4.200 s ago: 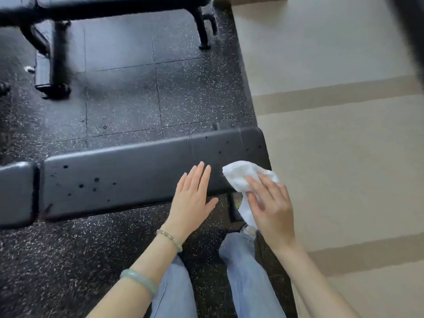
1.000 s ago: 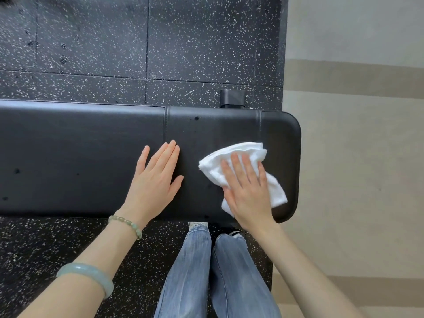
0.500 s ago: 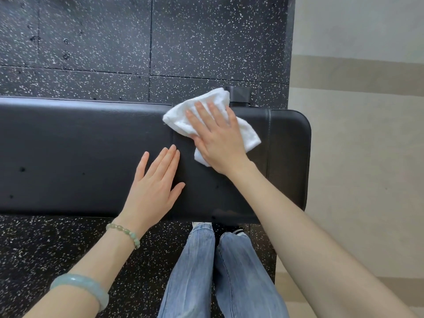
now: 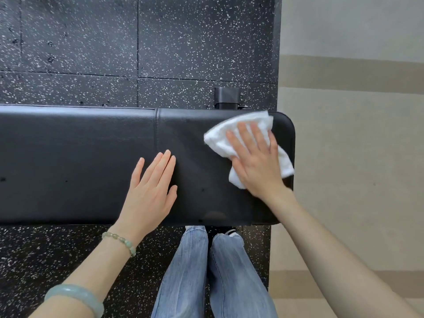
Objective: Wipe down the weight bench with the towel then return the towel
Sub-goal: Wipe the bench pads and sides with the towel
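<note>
Fingers [image 4: 243, 138] of right hand [image 4: 257, 168] straight, spread, pressing crumpled white cloth towel [image 4: 218, 141] on black padded weight bench [image 4: 80, 161] — now at right end, shifted from near the seam. Left hand [image 4: 149, 193] flat on bench — unmoved.

Black padded worktop [image 4: 80, 161], seen from above, running left to right with its rounded end at the right. A stitched seam [image 4: 156, 134] crosses the pad from the far edge to the near edge. Lying directly on the pad:

- **Towel:** a crumpled white towel [image 4: 218, 141] lies near the right end, its lower corner reaching the pad's right edge.
- **Left hand:** the left hand [image 4: 149, 191] lies palm down just right of the seam, fingers straight and together.

The right hand [image 4: 254, 166] lies flat on the towel, fingers spread. The worktop stands on black speckled rubber floor tiles [image 4: 195, 42]. A dark frame post [image 4: 226, 97] shows beyond its far edge. Beige striped flooring [image 4: 355, 157] adjoins the tiles on the right.
</note>
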The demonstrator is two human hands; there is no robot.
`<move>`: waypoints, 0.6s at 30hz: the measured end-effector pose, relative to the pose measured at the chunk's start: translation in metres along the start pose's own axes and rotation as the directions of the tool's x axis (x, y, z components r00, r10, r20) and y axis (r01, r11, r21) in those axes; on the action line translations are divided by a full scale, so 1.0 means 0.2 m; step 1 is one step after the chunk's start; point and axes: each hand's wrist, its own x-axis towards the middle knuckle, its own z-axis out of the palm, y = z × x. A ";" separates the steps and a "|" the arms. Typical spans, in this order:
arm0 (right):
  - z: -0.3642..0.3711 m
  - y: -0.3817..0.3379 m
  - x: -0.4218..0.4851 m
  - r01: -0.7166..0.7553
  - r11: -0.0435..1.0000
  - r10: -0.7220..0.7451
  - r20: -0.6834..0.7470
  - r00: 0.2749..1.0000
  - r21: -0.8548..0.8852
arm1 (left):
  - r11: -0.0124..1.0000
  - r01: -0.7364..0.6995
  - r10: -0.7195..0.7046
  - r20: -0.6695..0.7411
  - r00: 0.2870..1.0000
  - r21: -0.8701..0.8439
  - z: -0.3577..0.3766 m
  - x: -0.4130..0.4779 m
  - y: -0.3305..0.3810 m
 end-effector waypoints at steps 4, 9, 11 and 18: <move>-0.01 0.06 0.23 -0.110 0.994 0.110 0.006 0.994 0.010 | 1.000 -0.006 0.006 -0.014 1.000 0.004 0.00 -0.01 0.04; 0.03 -0.01 -0.14 -0.164 0.983 0.170 -0.082 0.982 0.084 | 0.997 0.010 -0.013 0.035 0.999 0.075 0.02 -0.03 0.07; 0.04 -0.06 -0.36 -0.168 0.982 0.171 -0.032 0.985 0.083 | 0.995 0.017 -0.022 0.054 0.998 0.096 0.03 -0.03 0.08; -0.02 0.08 -0.09 -0.195 0.979 0.193 0.044 0.980 0.062 | 0.989 0.014 -0.026 0.080 0.996 0.147 0.06 -0.04 0.08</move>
